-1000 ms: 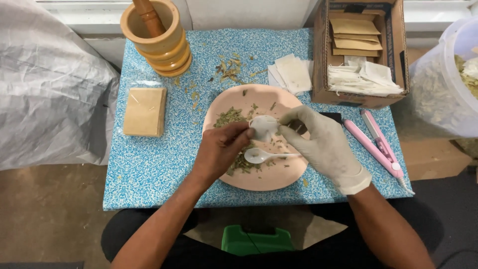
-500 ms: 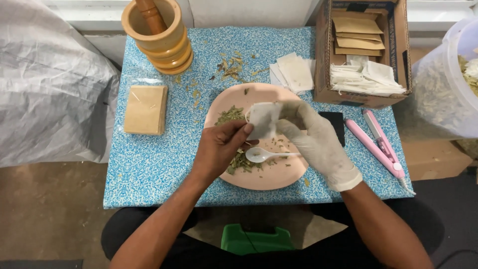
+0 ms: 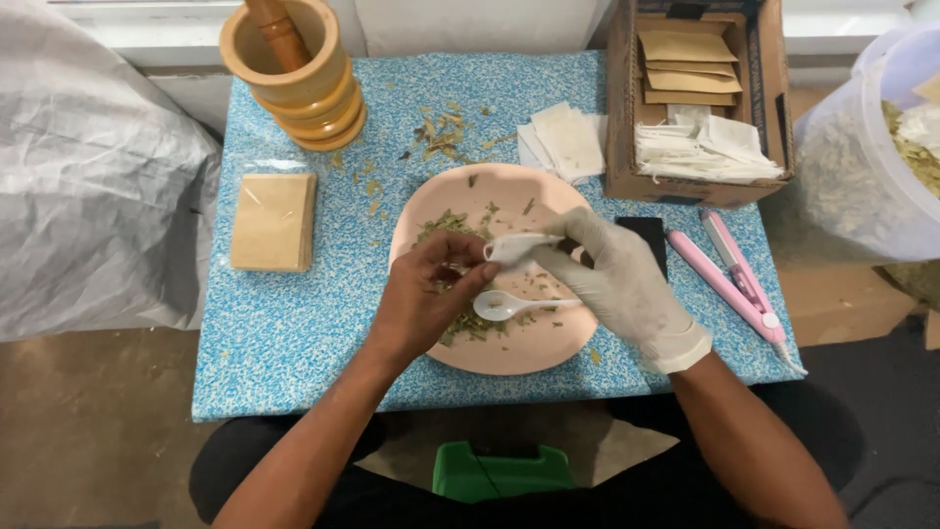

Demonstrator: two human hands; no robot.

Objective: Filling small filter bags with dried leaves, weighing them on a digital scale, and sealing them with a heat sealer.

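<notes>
Seemingly both hands (image 3: 529, 284) mid-plate (image 3: 548, 355)

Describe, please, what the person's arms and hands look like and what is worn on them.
The left hand is bare, with no glove, ring or watch in view. The right hand wears a thin, whitish disposable glove that ends in a rolled cuff at the wrist. Both forearms are bare up to the picture's lower edge; no sleeves show on them. The two hands thus differ only by the glove.
</notes>
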